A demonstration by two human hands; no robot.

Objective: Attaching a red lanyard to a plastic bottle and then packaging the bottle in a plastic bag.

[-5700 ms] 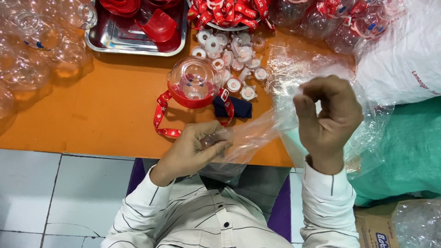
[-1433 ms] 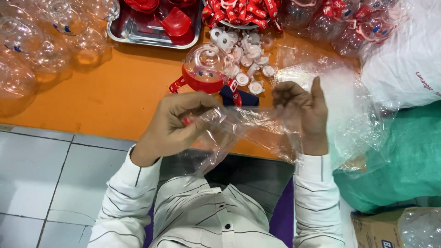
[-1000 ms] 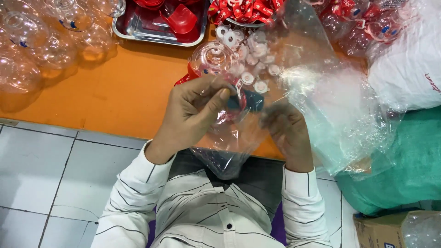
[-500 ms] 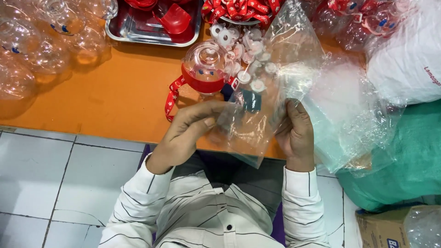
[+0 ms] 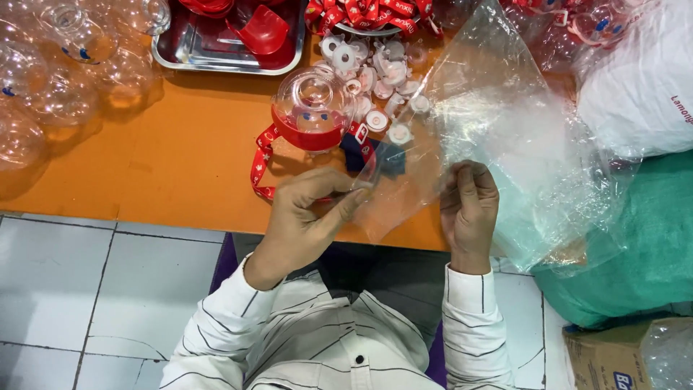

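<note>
Both my hands hold a clear plastic bag [image 5: 482, 94] spread upright over the front edge of the orange table [image 5: 173, 159]. My left hand [image 5: 307, 217] pinches the bag's lower left corner. My right hand [image 5: 469, 206] grips its lower right edge. Just behind the bag sits a round clear bottle with a red band [image 5: 312, 108] and a red patterned strap [image 5: 261, 162]. A dark blue piece [image 5: 386, 157] lies beside the bottle, seen through the plastic.
A pile of small white caps [image 5: 375, 68] lies behind the bottle. A steel tray [image 5: 216, 43] holds red parts. Clear round bottles [image 5: 58, 79] crowd the left. Red straps [image 5: 368, 11] lie at the back, a white sack [image 5: 642, 87] and green bag [image 5: 635, 245] at right.
The bag was crumpled between my hands earlier. It is now pulled flat and held up, with my hands spread apart along its lower edge.
</note>
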